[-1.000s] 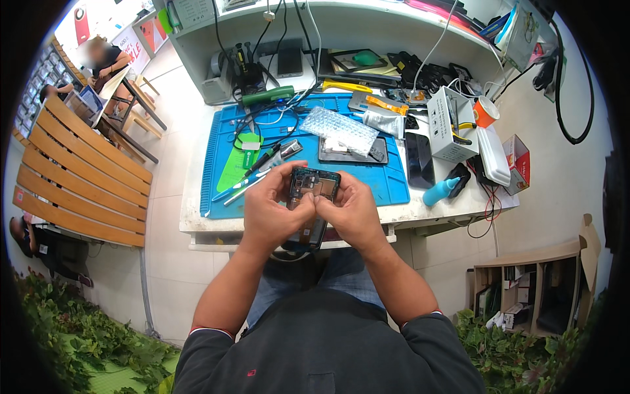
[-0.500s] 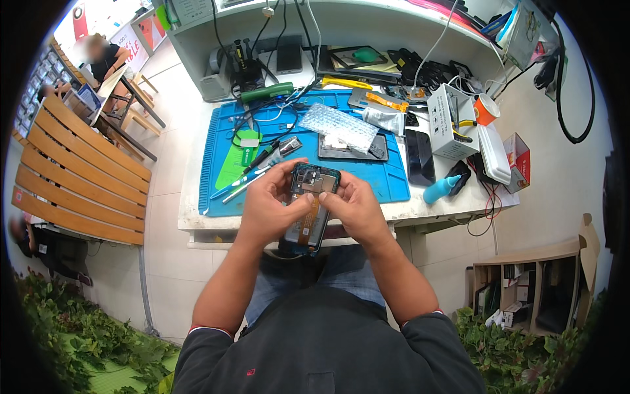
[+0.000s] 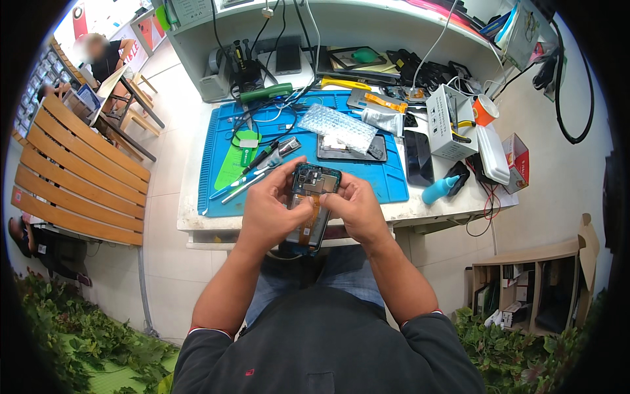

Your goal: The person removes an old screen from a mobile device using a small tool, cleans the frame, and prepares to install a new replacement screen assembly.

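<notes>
Your thumbs have parted a little over the opened phone (image 3: 319,226), so more of its inside shows.
One second ago your two thumb tips were close together on the upper part; now a small gap stands between them, and the orange flat cable (image 3: 306,234) is less covered. From half a second ago, almost nothing differs. For the work in hand, I judge this gives you a clearer view, while the phone remains well supported. Your left hand (image 3: 279,209) and right hand (image 3: 356,207) are both closed on it, one at each side, thumbs on top. The phone is in front of you, at the near edge of the white bench (image 3: 213,224), beside the blue mat (image 3: 388,182).
</notes>
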Motion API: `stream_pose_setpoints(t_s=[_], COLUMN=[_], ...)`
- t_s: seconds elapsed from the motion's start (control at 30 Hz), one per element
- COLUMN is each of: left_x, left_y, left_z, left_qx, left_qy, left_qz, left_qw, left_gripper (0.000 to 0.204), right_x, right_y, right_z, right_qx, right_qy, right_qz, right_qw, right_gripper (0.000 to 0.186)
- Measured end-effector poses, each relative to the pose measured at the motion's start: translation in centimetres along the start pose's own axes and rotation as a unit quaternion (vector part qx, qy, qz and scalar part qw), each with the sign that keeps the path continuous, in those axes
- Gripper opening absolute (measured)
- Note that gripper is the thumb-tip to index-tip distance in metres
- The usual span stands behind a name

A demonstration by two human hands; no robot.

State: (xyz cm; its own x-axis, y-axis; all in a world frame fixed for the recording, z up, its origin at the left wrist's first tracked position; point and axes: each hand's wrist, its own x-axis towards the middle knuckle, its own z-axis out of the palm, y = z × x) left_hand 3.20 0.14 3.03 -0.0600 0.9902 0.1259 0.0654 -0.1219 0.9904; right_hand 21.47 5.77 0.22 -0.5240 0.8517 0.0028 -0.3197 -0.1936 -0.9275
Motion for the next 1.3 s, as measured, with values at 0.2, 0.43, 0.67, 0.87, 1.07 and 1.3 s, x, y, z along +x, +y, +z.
stream_pose_setpoints(t_s=[0.2,0.43,0.67,0.87,1.07,1.3], left_x=[0.0,0.2,0.2,0.1,0.1,0.0], left_y=[-0.2,-0.4,-0.3,-0.3,-0.4,-0.3], left_z=[0.0,-0.1,0.1,0.4,0.4,0.6], left_qx=[0.011,-0.007,-0.024,-0.012,-0.013,-0.015], left_qy=[-0.001,-0.002,-0.004,0.002,0.002,0.014], left_qz=[0.0,-0.019,-0.026,-0.013,-0.017,-0.011], left_qw=[1.0,1.0,0.999,1.0,1.0,1.0], left_gripper=[0.069,0.07,0.07,0.069,0.069,0.067], right_x=[-0.1,0.2,0.1,0.0,0.1,0.1], right_y=[-0.5,-0.2,-0.4,-0.2,0.5,0.2], right_z=[0.0,-0.2,-0.2,0.0,0.0,0.1], right_qx=[-0.003,0.018,-0.003,-0.001,-0.003,0.001], right_qy=[-0.006,-0.007,-0.007,0.002,0.011,0.015], right_qz=[0.007,0.029,0.029,0.011,-0.006,0.004], right_qw=[1.0,0.999,1.0,1.0,1.0,1.0], right_gripper=[0.023,0.024,0.025,0.025,0.025,0.023])
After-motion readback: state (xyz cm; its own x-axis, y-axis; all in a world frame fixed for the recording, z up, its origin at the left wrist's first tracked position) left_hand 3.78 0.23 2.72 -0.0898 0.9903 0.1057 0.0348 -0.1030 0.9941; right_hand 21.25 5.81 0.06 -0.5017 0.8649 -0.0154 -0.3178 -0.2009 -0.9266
